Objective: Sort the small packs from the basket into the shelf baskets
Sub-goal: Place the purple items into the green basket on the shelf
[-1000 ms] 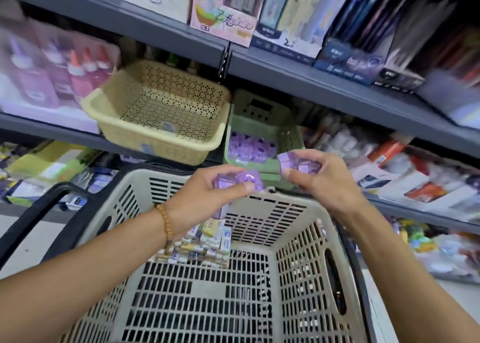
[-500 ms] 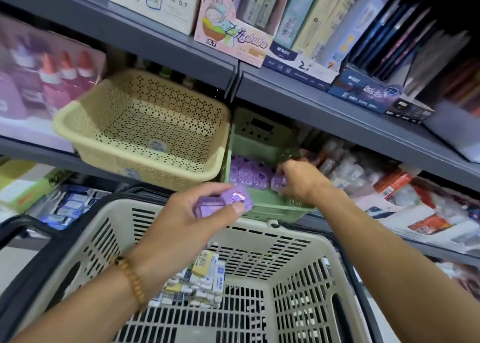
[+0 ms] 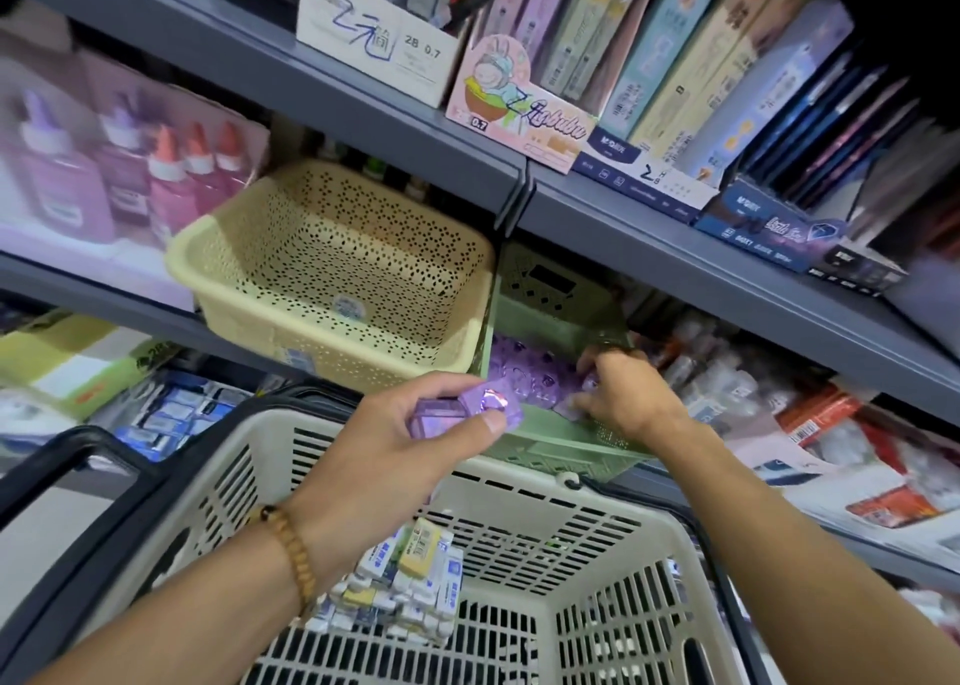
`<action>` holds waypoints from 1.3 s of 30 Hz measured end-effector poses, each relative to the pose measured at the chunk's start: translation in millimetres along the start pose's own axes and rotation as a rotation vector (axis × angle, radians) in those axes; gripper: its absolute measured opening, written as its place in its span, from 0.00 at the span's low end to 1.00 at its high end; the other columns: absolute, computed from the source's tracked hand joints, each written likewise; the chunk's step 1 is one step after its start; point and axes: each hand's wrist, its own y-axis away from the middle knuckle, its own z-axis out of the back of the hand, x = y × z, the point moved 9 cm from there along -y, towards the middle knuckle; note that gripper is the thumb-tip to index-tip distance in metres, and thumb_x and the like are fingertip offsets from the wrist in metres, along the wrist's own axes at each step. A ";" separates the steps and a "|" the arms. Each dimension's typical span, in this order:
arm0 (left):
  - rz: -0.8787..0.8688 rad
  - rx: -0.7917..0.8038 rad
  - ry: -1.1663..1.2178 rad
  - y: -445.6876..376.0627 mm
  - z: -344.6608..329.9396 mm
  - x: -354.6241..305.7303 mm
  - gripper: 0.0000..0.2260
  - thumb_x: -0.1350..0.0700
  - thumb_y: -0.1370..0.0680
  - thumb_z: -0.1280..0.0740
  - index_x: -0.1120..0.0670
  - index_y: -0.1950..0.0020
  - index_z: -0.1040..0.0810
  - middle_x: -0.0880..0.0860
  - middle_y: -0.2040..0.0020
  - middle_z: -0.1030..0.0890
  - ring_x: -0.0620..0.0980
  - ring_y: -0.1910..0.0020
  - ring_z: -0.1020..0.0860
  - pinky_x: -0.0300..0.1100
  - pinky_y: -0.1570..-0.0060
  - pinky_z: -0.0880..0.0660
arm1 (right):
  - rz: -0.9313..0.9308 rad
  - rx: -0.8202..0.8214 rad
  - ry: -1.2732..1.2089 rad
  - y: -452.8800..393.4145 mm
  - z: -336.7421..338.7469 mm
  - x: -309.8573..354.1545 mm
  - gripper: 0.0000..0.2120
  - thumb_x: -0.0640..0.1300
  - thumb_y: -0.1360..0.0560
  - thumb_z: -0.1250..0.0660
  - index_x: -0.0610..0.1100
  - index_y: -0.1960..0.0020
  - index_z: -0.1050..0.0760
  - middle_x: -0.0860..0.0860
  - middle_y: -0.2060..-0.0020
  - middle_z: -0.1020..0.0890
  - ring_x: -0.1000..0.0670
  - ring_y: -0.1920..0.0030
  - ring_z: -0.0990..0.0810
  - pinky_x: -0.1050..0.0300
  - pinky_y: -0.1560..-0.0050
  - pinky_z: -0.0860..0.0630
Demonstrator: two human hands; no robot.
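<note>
My left hand (image 3: 410, 435) grips several small purple packs (image 3: 467, 406) above the far rim of the beige shopping basket (image 3: 519, 482). My right hand (image 3: 623, 396) reaches into the green shelf basket (image 3: 556, 445), its curled fingers on purple packs (image 3: 524, 370) lying inside; whether it still holds one I cannot tell. A yellow perforated shelf basket (image 3: 332, 248) stands empty to the left of the green one. White, blue and yellow small packs (image 3: 410, 591) are piled in the shopping basket's far left corner.
Grey shelf boards run above and below the baskets. Glue bottles (image 3: 171, 175) stand left of the yellow basket, bagged goods (image 3: 810, 414) right of the green one. Boxed stationery (image 3: 649, 76) fills the top shelf. The shopping basket's black handle (image 3: 78, 456) lies at left.
My right hand carried its purple packs from above the shopping basket into the green shelf basket and stays there. My left hand kept its packs and rose slightly; the view moved closer to the shelf.
</note>
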 end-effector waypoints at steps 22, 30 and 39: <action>-0.003 -0.069 0.064 -3.5 16.2 -8.9 0.18 0.40 0.38 0.28 0.37 0.49 0.18 0.54 0.52 0.16 0.45 0.59 0.22 0.38 0.61 0.27 | 0.239 0.129 -0.351 19.3 -8.8 72.2 0.20 0.46 0.28 0.25 0.47 0.37 0.22 0.54 0.49 0.28 0.54 0.52 0.30 0.61 0.45 0.31; -0.005 -0.084 0.015 -6.5 17.2 -5.0 0.18 0.40 0.39 0.28 0.37 0.50 0.18 0.45 0.57 0.15 0.39 0.60 0.20 0.37 0.61 0.27 | 0.263 0.122 -0.318 7.0 -19.7 99.4 0.13 0.41 0.32 0.23 0.52 0.57 0.26 0.55 0.59 0.22 0.52 0.57 0.24 0.60 0.57 0.30; 0.069 -0.132 -0.028 -9.9 21.7 7.3 0.12 0.44 0.34 0.25 0.44 0.53 0.17 0.51 0.58 0.15 0.44 0.60 0.21 0.40 0.65 0.26 | 0.282 0.018 -1.046 59.7 45.5 94.9 0.18 0.30 0.29 0.36 0.52 0.57 0.19 0.52 0.61 0.17 0.57 0.66 0.20 0.63 0.68 0.26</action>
